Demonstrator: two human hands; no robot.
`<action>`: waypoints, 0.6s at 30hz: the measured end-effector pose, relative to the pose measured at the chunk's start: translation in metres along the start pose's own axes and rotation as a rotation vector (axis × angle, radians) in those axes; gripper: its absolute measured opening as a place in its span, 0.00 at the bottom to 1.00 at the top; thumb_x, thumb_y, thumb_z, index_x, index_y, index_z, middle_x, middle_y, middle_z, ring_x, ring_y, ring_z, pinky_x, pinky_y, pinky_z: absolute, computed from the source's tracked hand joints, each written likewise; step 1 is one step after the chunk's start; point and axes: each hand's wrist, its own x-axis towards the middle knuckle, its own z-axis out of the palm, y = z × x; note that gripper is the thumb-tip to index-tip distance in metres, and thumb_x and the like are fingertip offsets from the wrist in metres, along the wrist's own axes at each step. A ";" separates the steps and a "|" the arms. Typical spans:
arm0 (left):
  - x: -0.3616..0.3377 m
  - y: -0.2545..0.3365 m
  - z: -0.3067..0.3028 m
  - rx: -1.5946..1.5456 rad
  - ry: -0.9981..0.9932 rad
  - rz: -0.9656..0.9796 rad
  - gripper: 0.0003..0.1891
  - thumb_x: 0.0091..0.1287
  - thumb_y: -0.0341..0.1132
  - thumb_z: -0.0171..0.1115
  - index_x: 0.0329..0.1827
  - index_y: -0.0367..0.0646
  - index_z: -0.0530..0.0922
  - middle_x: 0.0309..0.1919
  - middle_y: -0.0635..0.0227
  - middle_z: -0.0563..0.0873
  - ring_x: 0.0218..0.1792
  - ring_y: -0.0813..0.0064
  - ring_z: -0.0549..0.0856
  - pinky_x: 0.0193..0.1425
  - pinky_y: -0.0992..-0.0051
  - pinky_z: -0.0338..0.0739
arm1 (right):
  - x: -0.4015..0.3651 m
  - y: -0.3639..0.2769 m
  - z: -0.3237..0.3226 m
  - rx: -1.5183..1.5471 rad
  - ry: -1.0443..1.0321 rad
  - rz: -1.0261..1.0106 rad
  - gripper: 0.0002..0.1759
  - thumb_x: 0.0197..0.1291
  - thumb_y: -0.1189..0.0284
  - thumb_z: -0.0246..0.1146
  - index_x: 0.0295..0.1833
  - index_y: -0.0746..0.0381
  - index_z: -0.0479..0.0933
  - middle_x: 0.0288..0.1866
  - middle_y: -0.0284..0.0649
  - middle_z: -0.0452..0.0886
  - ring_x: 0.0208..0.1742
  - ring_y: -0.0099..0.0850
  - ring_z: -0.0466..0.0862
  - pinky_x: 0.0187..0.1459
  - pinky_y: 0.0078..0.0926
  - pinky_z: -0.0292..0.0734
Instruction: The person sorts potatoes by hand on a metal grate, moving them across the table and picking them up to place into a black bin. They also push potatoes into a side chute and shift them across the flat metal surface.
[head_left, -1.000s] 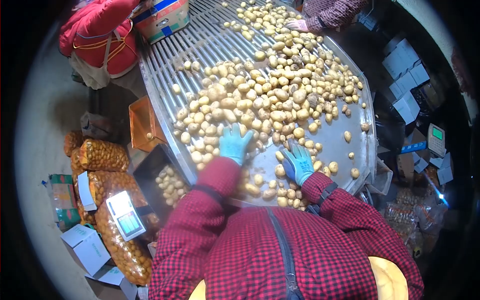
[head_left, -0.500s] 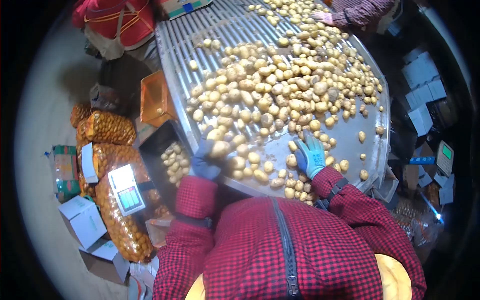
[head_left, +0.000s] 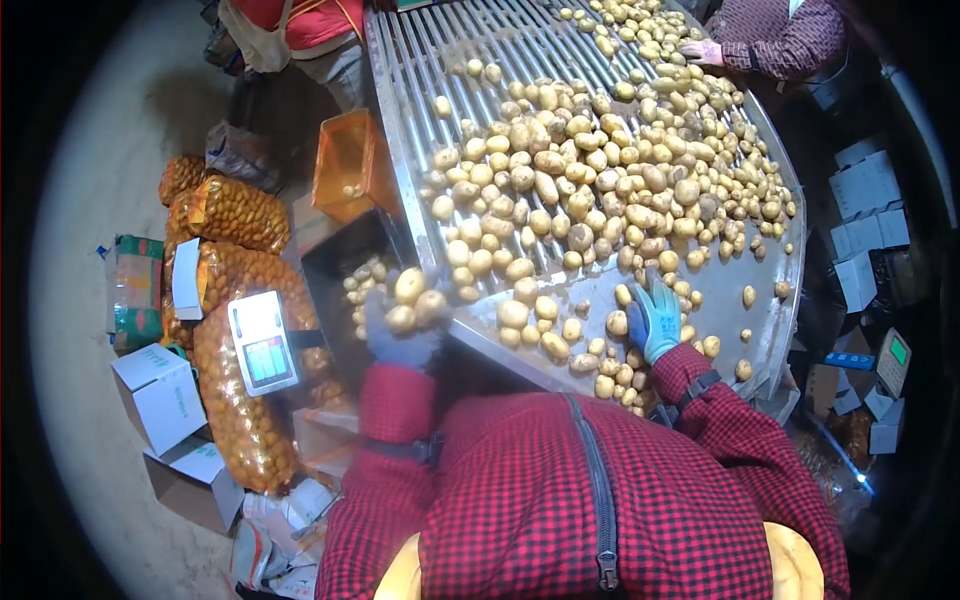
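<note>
My left hand (head_left: 400,342), in a dark blue glove and blurred by motion, cradles several potatoes (head_left: 402,318) just off the table's left edge. Below and beside it is a dark bin (head_left: 322,262) holding smaller potatoes (head_left: 362,283). My right hand (head_left: 657,322), in a light blue glove, rests with fingers stretched out on the metal sorting table (head_left: 480,335), touching potatoes. Loose potatoes (head_left: 606,380) lie between my right hand and the table's near edge. A large spread of potatoes (head_left: 600,170) covers the rollers and the plate beyond.
Full mesh sacks of potatoes (head_left: 240,410) lie at left beside a scale (head_left: 262,345). An orange crate (head_left: 345,165) stands by the table. Cardboard boxes (head_left: 158,395) sit on the floor. Another person's gloved hand (head_left: 703,52) touches potatoes at the far right; a second person (head_left: 320,25) stands at upper left.
My left hand has moved left, from above the table to beside the bin, with potatoes in it. My right hand stays among the potatoes. The whole view has shifted.
</note>
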 end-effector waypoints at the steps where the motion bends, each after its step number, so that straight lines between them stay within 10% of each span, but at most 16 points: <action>1: -0.002 0.007 -0.003 -0.007 0.009 0.021 0.27 0.74 0.59 0.50 0.66 0.51 0.75 0.63 0.44 0.77 0.56 0.44 0.80 0.48 0.55 0.85 | 0.000 0.001 0.001 0.000 0.001 0.003 0.23 0.62 0.65 0.63 0.64 0.52 0.78 0.77 0.51 0.66 0.69 0.53 0.70 0.70 0.54 0.63; 7: -0.009 0.067 -0.039 -0.064 0.310 0.029 0.33 0.71 0.60 0.55 0.68 0.43 0.71 0.61 0.47 0.77 0.59 0.53 0.79 0.58 0.52 0.81 | 0.034 -0.035 -0.016 0.068 0.117 -0.127 0.24 0.61 0.65 0.63 0.64 0.55 0.78 0.74 0.52 0.69 0.72 0.54 0.68 0.71 0.53 0.62; 11: 0.042 0.158 -0.258 -0.492 0.300 -0.108 0.39 0.69 0.56 0.63 0.77 0.45 0.61 0.73 0.44 0.66 0.73 0.43 0.68 0.67 0.42 0.75 | 0.095 -0.090 -0.031 0.182 0.048 -0.387 0.26 0.59 0.66 0.66 0.64 0.57 0.75 0.71 0.49 0.70 0.72 0.52 0.67 0.70 0.53 0.62; 14: 0.039 0.151 -0.221 -0.566 0.341 -0.103 0.43 0.68 0.51 0.66 0.80 0.48 0.54 0.75 0.42 0.63 0.73 0.45 0.69 0.71 0.46 0.72 | 0.133 -0.126 -0.020 0.196 -0.003 -0.471 0.30 0.56 0.67 0.67 0.67 0.54 0.73 0.72 0.48 0.69 0.74 0.49 0.65 0.71 0.52 0.61; 18: 0.030 0.107 -0.089 0.215 0.442 -0.073 0.26 0.77 0.49 0.52 0.74 0.50 0.65 0.65 0.57 0.77 0.61 0.62 0.79 0.65 0.60 0.75 | 0.178 -0.159 0.007 0.048 -0.192 -0.520 0.31 0.55 0.65 0.67 0.68 0.50 0.72 0.75 0.47 0.67 0.75 0.48 0.65 0.70 0.52 0.62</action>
